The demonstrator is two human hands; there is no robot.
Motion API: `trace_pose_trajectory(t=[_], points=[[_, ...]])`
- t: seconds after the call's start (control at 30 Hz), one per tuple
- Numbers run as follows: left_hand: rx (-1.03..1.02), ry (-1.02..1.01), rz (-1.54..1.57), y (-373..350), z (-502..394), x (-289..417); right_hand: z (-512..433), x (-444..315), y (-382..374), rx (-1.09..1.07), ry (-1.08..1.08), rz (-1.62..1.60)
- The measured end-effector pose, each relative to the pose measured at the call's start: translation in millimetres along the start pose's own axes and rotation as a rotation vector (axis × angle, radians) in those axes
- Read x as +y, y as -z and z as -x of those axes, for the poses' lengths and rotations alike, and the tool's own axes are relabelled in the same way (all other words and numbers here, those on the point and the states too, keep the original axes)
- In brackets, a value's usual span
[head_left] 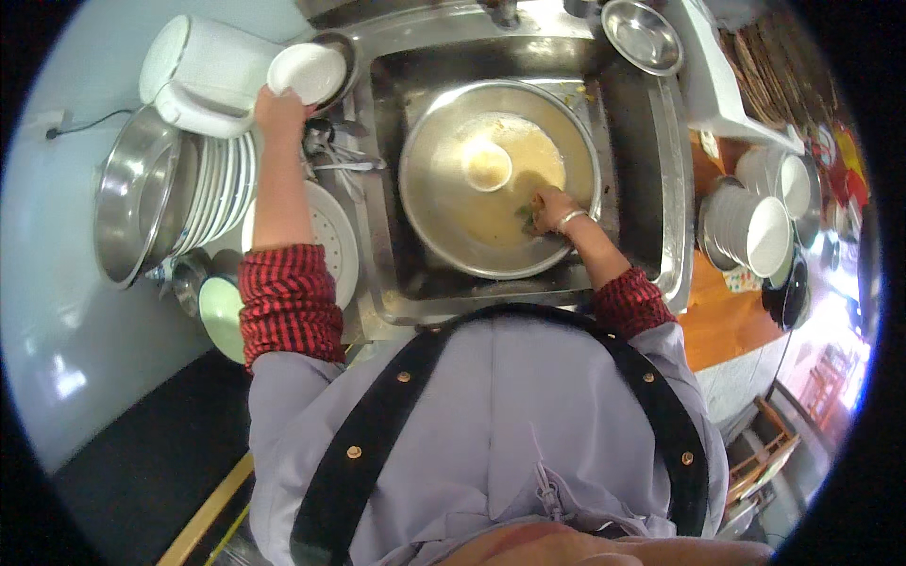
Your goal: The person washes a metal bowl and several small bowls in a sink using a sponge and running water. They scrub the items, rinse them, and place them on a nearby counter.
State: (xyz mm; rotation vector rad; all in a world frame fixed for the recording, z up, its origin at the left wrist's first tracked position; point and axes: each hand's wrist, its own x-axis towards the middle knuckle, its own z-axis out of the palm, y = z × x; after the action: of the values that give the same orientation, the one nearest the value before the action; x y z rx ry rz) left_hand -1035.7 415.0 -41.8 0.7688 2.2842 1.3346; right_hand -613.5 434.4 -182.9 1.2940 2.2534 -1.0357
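Note:
My left hand (282, 110) grips the rim of a small white bowl (315, 71) over the counter left of the sink. Behind that bowl shows part of a dark metal bowl (345, 53). My right hand (554, 208) reaches into a large stainless steel basin (433, 212) standing in the sink. A dark green scrubber or cloth (525, 218) is bunched in its fingers, partly hidden by them. Cloudy yellowish water fills the bottom of the basin. A small white bowl (488, 167) sits in this water, up and left of my right hand.
The basin stands inside a metal sink (640, 212). Left of it are spoons (343, 166), a perforated white plate (340, 240), stacked plates (230, 191), a steel bowl (134, 205) and a white pitcher (219, 71). Stacked white bowls (768, 237) stand right; a metal bowl (643, 37) rests behind.

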Motion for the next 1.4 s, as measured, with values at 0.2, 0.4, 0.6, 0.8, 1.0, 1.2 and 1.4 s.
trace_pose_trajectory(t=[0.2,0.4,0.6,0.8,1.0,1.2,1.4], points=[[-0.029,0.007,-0.417,-10,-29,-27,-33,12,-6,0.569,-0.136,-0.203],[0.064,-0.148,-1.134,-28,-36,-32,-64,22,-9,0.111,-0.107,0.155],[0.258,-0.560,-0.564,-86,50,23,-75,33,8,-0.028,-0.145,-0.033],[-0.793,-0.061,-0.718,-250,149,-48,-51,55,33,0.234,-0.170,-0.108],[-0.891,0.297,-0.206,-248,171,-113,-27,69,48,0.170,-0.277,-0.395],[-0.875,0.785,0.399,-271,174,-95,-36,59,40,0.301,-0.091,-0.137],[-0.785,0.910,0.655,-254,159,-147,-35,49,37,0.351,-0.384,-0.766]])
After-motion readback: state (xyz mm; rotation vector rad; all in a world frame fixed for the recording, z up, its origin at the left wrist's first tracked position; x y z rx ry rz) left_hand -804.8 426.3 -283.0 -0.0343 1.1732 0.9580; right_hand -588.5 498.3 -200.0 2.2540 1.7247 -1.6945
